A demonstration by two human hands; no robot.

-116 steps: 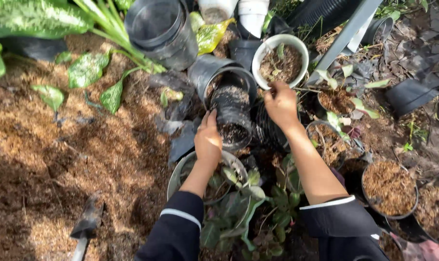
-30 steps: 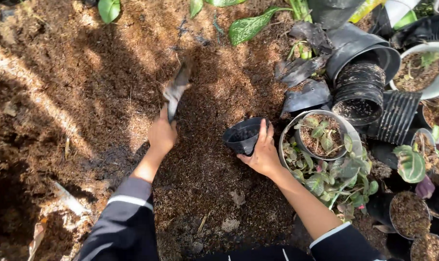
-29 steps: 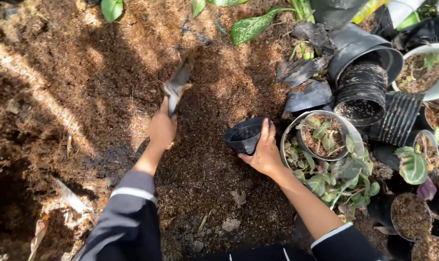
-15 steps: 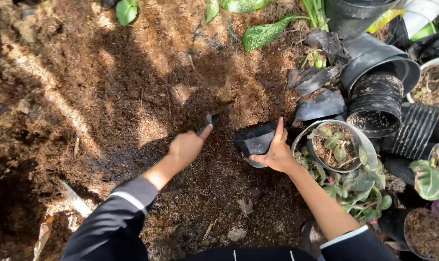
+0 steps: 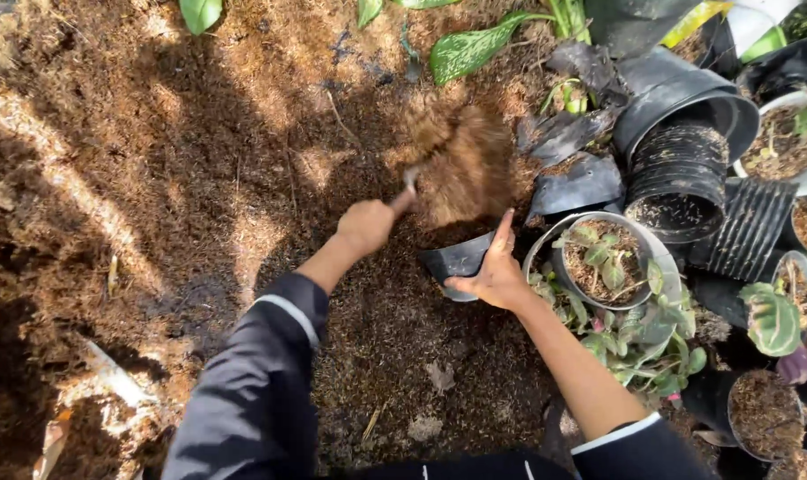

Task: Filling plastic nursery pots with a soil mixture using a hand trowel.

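Brown, fibrous potting mix covers the sunlit garden ground point(image 5: 154, 178), with stacked black plastic nursery pots point(image 5: 679, 182) and a grey pot of small green plants point(image 5: 599, 258) at the right. Left hand point(image 5: 366, 226) is clamped on the handle of a small metal trowel point(image 5: 409, 180) heaped with loose brown mix point(image 5: 461, 164), raised just above a small black plastic pot point(image 5: 457, 262). Right hand point(image 5: 492, 276) grips that pot's rim, tilting it toward the trowel.

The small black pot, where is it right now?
In the head view the small black pot sits just right of centre, tipped on the brown soil in the right hand, just left of the grey pot with a small green plant.
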